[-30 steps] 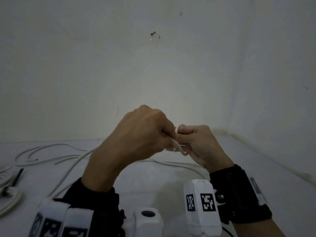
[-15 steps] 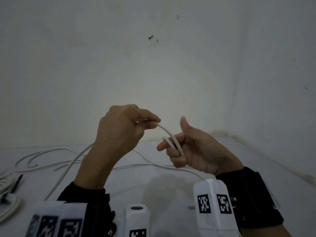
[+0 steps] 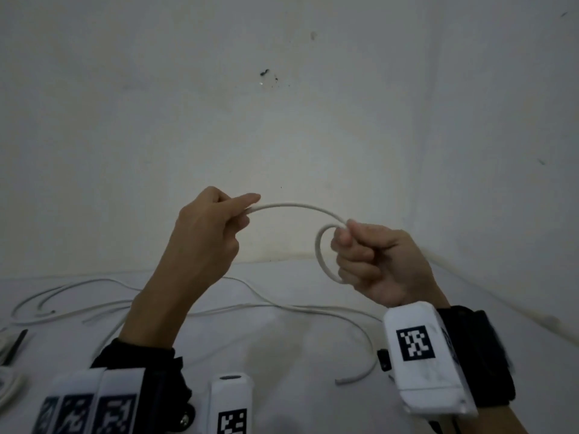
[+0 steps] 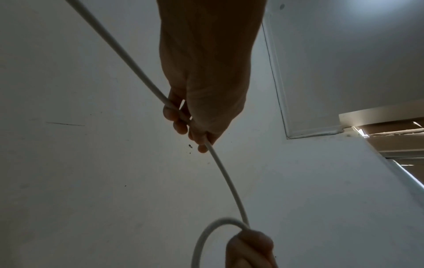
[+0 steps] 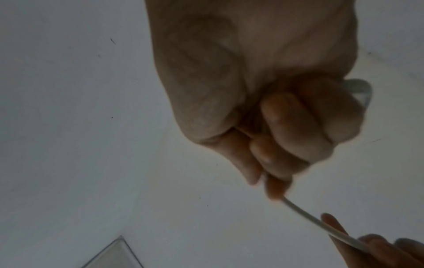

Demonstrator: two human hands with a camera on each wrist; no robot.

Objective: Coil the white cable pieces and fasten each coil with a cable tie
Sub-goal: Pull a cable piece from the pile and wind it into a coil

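A white cable (image 3: 300, 205) arches in the air between both hands, above the white table (image 3: 282, 355). My left hand (image 3: 219, 220) pinches the cable between thumb and curled fingers; the same hand (image 4: 195, 123) shows in the left wrist view with the cable (image 4: 227, 183) running through it. My right hand (image 3: 369, 255) is closed in a fist round a small loop (image 3: 322, 255) of the cable, about one turn. In the right wrist view the fist (image 5: 275, 136) is blurred and the cable (image 5: 321, 224) leads out toward the other hand. The cable's tail drops behind my left forearm.
More white cable pieces (image 3: 78, 308) lie spread over the left and middle of the table, one end (image 3: 354, 377) curling near my right wrist. A black object (image 3: 17, 341) lies at the left edge. A white wall (image 3: 282, 120) rises close behind.
My hands were together a second ago and have drawn apart. The left hand slid leftward along the cable; the right hand closed on a small loop and moved right.
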